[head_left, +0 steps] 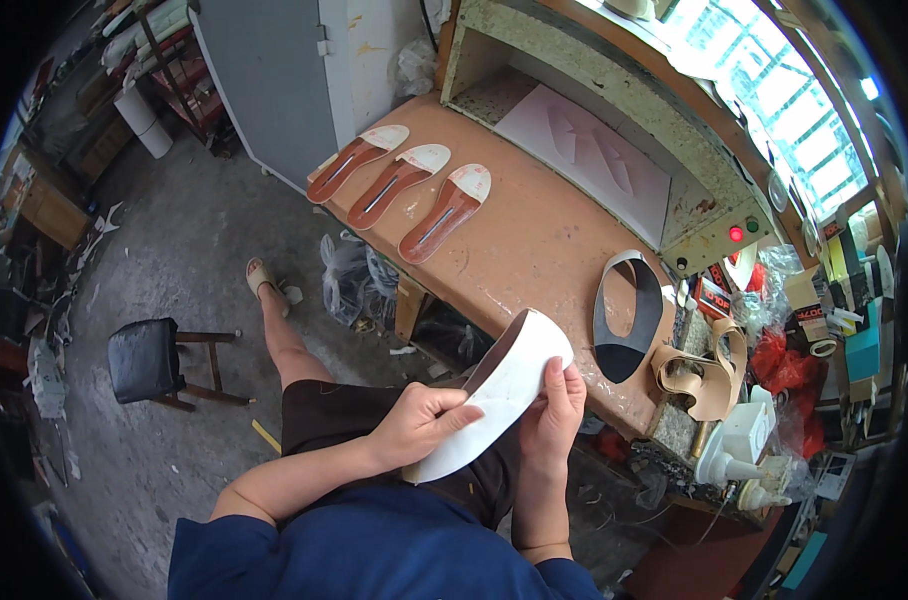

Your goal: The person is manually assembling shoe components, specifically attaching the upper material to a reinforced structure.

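Note:
Above my lap I hold a white, curved shoe upper (514, 385) between both hands; its brownish inner face shows along the upper left edge. My left hand (424, 425) pinches its lower left side, thumb on top of the white face. At the right edge, my right hand (554, 408) grips it with the thumb up near the rounded end. The fingers beneath the piece are partly hidden. Close by on the bench (534, 265), a black, loop-shaped shoe upper (622, 350) lies flat. Beige shoe uppers (704, 372) rest to its right.
Three brown insoles with white ends (444, 215) lie at the bench's far left. A box-like machine (674, 215) with a lit red lamp (736, 234) stands behind. White containers (744, 435) and plastic bags crowd the right. A black stool (144, 360) stands on the floor at left.

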